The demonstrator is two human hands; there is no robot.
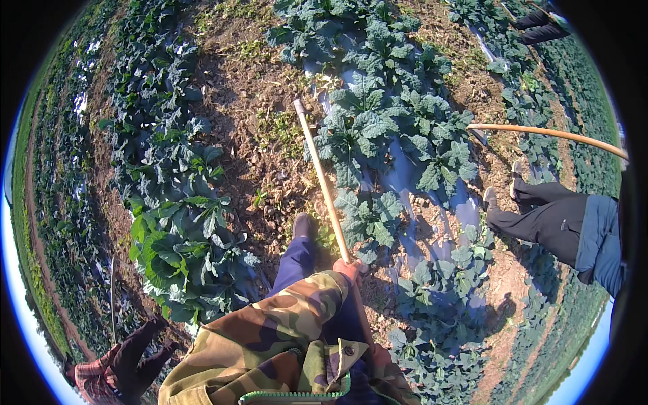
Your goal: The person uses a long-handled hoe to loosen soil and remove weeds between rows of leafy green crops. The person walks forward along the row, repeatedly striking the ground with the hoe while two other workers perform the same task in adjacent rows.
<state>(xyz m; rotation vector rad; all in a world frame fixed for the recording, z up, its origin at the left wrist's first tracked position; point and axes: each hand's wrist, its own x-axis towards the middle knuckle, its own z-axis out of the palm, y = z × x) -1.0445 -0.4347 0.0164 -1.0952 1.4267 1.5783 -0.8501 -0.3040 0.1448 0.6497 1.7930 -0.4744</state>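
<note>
A long wooden pole (318, 167) slants from the dirt path up to my body. Its far end has a paler, greyish tip beside the leafy green row; I cannot make out whether a blade is fixed there. My left hand (350, 269), at the end of a camouflage sleeve, is closed round the pole. Farther down the same pole, in shadow close to my jacket, my right hand (381, 356) appears wrapped about it, partly covered by the jacket. My shoe (304, 226) stands on the soil just left of the pole.
Rows of dark leafy plants (368, 121) grow through plastic sheeting (405, 169) on both sides of a dirt path (253, 135). At right, a person in dark trousers (547, 219) stands near a wooden-handled tool (553, 131). Another person (115, 368) is at lower left, one more at upper right.
</note>
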